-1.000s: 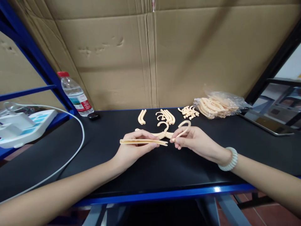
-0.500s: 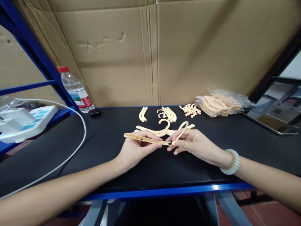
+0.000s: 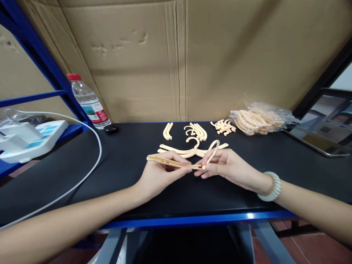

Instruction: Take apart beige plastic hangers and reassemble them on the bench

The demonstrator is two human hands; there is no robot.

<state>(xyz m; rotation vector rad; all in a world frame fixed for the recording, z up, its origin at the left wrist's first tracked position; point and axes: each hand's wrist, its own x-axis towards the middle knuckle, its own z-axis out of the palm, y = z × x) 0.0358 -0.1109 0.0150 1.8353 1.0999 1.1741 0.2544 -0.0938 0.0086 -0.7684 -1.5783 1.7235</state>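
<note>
My left hand (image 3: 159,174) is closed on a long beige plastic hanger arm (image 3: 170,162), held nearly level above the black table (image 3: 121,183). My right hand (image 3: 225,165) pinches a beige hook piece (image 3: 212,151), whose lower tip meets the right end of the arm. Just behind my hands an assembled small beige hanger (image 3: 189,149) lies flat on the table.
Along the back lie loose beige arms (image 3: 166,131), a pile of hooks (image 3: 196,132), small connectors (image 3: 224,127) and a plastic bag of parts (image 3: 258,119). A water bottle (image 3: 88,102) and a white cable (image 3: 93,161) are at the left. A tablet (image 3: 316,141) lies at the right.
The two hands have come together: the hook's tip now touches the end of the arm, where a small gap showed before. The arm's left end has tilted slightly upward.
</note>
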